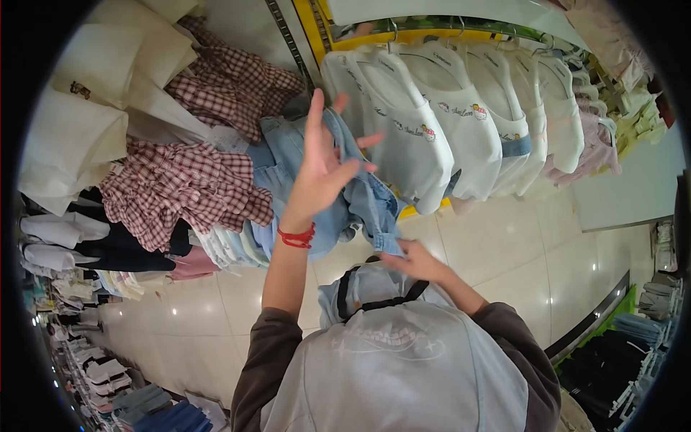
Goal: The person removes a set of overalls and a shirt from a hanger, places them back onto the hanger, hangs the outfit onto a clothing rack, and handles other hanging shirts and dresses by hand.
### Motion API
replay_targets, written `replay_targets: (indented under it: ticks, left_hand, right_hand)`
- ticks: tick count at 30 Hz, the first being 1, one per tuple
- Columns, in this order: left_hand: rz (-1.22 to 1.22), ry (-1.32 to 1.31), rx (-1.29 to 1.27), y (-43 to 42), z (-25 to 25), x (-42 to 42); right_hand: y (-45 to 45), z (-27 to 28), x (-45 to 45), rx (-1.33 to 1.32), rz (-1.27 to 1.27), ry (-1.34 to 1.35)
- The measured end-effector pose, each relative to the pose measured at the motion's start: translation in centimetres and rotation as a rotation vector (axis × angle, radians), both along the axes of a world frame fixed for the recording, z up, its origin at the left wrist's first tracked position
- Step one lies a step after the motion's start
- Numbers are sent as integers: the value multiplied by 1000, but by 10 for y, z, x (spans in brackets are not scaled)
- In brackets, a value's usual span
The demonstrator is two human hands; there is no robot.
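My left hand (324, 162), with a red cord bracelet (296, 235) at its wrist, is raised in front of a light-blue denim garment (295, 165) on the rack. Its fingers are spread, and part of the denim shows behind and beside them. My right hand (417, 261) pinches the lower edge of a denim piece (380, 209), which stretches up toward the left hand. Whether this piece is part of the garment behind it, I cannot tell. A red checked ruffled garment (191, 191) hangs just left of the denim.
White tops (414, 144) with small prints hang on white hangers to the right. Cream garments (79, 144) hang at upper left. A yellow-edged wall rack (311, 36) stands behind. Glossy floor tiles (497, 245) lie below, and folded jeans (173, 417) sit at lower left.
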State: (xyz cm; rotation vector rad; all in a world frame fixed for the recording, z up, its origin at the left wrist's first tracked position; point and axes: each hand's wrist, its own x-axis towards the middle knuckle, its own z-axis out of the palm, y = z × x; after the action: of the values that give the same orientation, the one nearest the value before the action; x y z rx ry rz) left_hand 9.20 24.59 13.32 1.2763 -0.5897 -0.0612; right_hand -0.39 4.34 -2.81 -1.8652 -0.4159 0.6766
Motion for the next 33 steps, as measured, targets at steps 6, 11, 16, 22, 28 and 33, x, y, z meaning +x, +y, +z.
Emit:
replay_targets:
  ticks: [6,11,16,22,28,33]
  left_hand:
    - [227,100,286,48,-36,31]
    - [227,329,425,49,-48,28]
    - [-56,538,43,52,-56,-1]
    - [-459,57,305,-37,-80,-94]
    - [-417,38,640,-58,-79,-121]
    - [-13,6,527,-38,-90,-102]
  right_hand:
    - [-86,12,79,337,-713,-463]
    - [-90,49,86,-150,-736,-655]
    - [-82,50,76,376,-834,-85]
    - [-49,55,60,894,-621,319]
    - [-12,33,31,833,-256,612]
    - [-3,24,-3,527,-125,237]
